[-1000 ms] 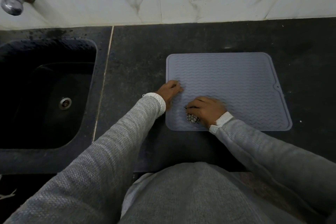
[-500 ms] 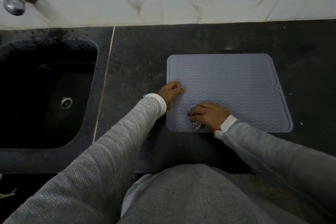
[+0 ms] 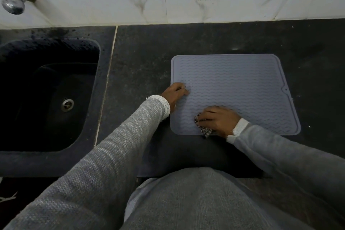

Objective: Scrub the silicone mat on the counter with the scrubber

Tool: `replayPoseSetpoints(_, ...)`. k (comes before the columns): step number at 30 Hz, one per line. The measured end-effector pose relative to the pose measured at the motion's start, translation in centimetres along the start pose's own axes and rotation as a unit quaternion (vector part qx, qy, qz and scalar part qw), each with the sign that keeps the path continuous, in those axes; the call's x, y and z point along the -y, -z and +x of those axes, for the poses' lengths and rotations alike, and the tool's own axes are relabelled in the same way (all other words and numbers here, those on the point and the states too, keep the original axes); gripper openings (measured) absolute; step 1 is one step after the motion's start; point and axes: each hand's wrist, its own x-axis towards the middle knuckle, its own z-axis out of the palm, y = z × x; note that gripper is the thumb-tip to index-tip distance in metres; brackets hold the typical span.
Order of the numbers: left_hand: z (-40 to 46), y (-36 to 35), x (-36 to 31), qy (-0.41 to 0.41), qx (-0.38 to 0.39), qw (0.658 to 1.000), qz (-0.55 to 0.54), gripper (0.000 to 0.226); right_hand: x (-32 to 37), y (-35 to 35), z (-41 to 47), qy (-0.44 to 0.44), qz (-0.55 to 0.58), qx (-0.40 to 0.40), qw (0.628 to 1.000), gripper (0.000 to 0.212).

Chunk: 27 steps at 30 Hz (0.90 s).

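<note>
Scrubber [image 3: 205, 130] has slid right along the near edge; right hand [image 3: 218, 120] grips it mid-scrub, left hand [image 3: 174, 93] flat, pinning the silicone mat [image 3: 242, 84]. Next: work farther rows

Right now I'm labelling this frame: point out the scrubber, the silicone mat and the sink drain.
scrubber [image 3: 206, 131]: head view, speckled part showing below the right hand.
silicone mat [image 3: 242, 80]: head view, bare ridged middle.
sink drain [image 3: 67, 104]: head view, metal strainer centre.
</note>
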Motion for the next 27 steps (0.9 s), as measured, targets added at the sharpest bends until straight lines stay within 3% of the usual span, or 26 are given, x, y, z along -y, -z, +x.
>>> replayPoseSetpoints(2,-0.3,-0.3,-0.1,0.005,-0.035,0.998,-0.056,0.011,0.0,0.2,0.0,-0.017,0.015,0.006,1.000,0.043)
replayPoseSetpoints(6,-0.6,-0.6,-0.3,0.016,-0.044,0.993,-0.108,0.014,1.4,0.2,2.3,0.005,0.039,-0.037,0.999,0.038)
replayPoseSetpoints(8,-0.2,-0.5,0.0,0.059,0.008,0.989,-0.135,0.033,2.9,-0.2,3.8,0.030,0.034,-0.040,0.998,0.037)
replayPoseSetpoints(9,-0.1,-0.3,-0.2,0.120,0.043,0.975,-0.184,0.049,3.5,-0.5,4.3,0.042,0.036,-0.037,0.998,0.036)
replayPoseSetpoints(11,0.1,-0.6,0.3,0.126,0.035,0.974,-0.185,0.059,3.9,-0.7,4.1,0.049,0.039,-0.031,0.998,0.038)
replayPoseSetpoints(14,-0.4,-0.5,-0.9,0.150,0.001,0.933,-0.327,0.014,2.1,-0.1,1.5,0.055,0.005,-0.036,0.998,0.040)
replayPoseSetpoints(15,-0.2,-0.5,-0.8,0.155,-0.005,0.922,-0.355,0.013,1.4,0.0,0.4,0.058,0.011,-0.039,0.998,0.038)
replayPoseSetpoints(20,0.0,-0.2,-1.0,0.182,0.014,0.906,-0.381,0.014,0.0,0.4,-0.9,0.055,0.029,-0.023,0.998,0.041)
replayPoseSetpoints(24,0.2,-0.5,-0.9,0.199,0.008,0.898,-0.392,0.027,1.9,0.1,2.7,0.067,0.050,-0.060,0.995,0.038)
replayPoseSetpoints(27,0.1,-0.5,-1.1,0.201,0.005,0.903,-0.379,0.038,3.9,-0.5,4.6,0.098,0.047,-0.029,0.994,0.034)
